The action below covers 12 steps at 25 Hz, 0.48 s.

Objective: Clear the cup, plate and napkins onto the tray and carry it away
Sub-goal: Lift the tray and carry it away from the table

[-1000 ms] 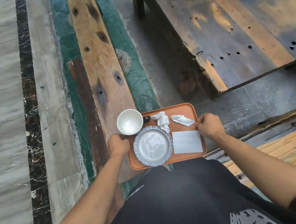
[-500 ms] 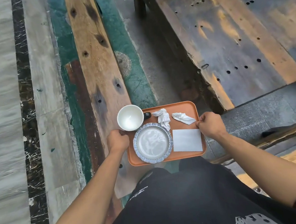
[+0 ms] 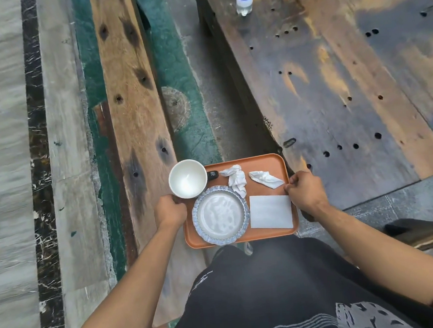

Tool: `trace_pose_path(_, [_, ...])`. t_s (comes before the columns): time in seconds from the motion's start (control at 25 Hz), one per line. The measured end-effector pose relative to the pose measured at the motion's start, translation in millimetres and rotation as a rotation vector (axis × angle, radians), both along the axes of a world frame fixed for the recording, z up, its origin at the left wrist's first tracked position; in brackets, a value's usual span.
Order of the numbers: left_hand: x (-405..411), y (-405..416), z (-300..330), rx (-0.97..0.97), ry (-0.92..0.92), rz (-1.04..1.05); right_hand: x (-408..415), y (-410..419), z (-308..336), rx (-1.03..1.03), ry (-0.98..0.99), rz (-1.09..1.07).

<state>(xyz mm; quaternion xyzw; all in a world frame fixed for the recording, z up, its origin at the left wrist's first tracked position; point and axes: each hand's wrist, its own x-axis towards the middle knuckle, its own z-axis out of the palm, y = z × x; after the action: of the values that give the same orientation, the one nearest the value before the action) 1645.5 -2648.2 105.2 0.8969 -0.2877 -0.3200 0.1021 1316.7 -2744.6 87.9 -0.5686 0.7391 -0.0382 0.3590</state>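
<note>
left hand [image 3: 170, 210]: clenched on the left rim of the flat orange plastic tray [image 3: 266, 161].
right hand [image 3: 305, 192]: clamped on its right rim.
on tray: white ceramic cup [image 3: 187, 178], blue-rimmed round plate [image 3: 220, 214], two crumpled white napkins [image 3: 235, 179], flat folded white napkin [image 3: 270, 211].
tray position: held in the air, just beside the dark worn wooden table [image 3: 345, 78].

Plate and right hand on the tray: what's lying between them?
In the head view, a flat white napkin lies on the tray between the plate and the right hand.

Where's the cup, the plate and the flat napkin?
cup [image 3: 187, 182], head view, inside bottom of the white cup.
plate [image 3: 220, 214], head view, middle of the plate.
flat napkin [image 3: 270, 212], head view, middle of the square.
</note>
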Motion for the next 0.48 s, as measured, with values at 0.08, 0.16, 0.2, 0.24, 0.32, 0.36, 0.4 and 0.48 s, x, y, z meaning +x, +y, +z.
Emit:
trace_pose_path(0.08, [-13, -24, 4, 0.005, -0.002, -0.012, -13, -20, 1, 0.024, -0.011, -0.009])
trace_pose_path(0.16, [-26, -47, 8, 0.006, 0.002, -0.022, -27, -38, 2, 0.035, -0.019, -0.034])
trace_pose_path(0.2, [-31, -57, 10, 0.005, 0.011, -0.035, -33, -44, 2, 0.033, -0.023, -0.048])
trace_pose_path(0.24, [-36, -67, 11, -0.001, 0.025, -0.052, -38, -50, 2, 0.032, -0.023, -0.060])
trace_pose_path(0.32, [-45, -90, 10, -0.018, 0.039, -0.107, -52, -59, 1, 0.034, -0.017, -0.100])
trace_pose_path(0.36, [-50, -102, 9, -0.023, 0.035, -0.141, -59, -61, 1, 0.037, -0.012, -0.124])
trace_pose_path(0.4, [-55, -114, 8, -0.025, 0.030, -0.170, -65, -62, 1, 0.041, -0.010, -0.151])
trace_pose_path(0.48, [-65, -138, 7, -0.023, 0.010, -0.226, -77, -63, -1, 0.042, -0.020, -0.218])
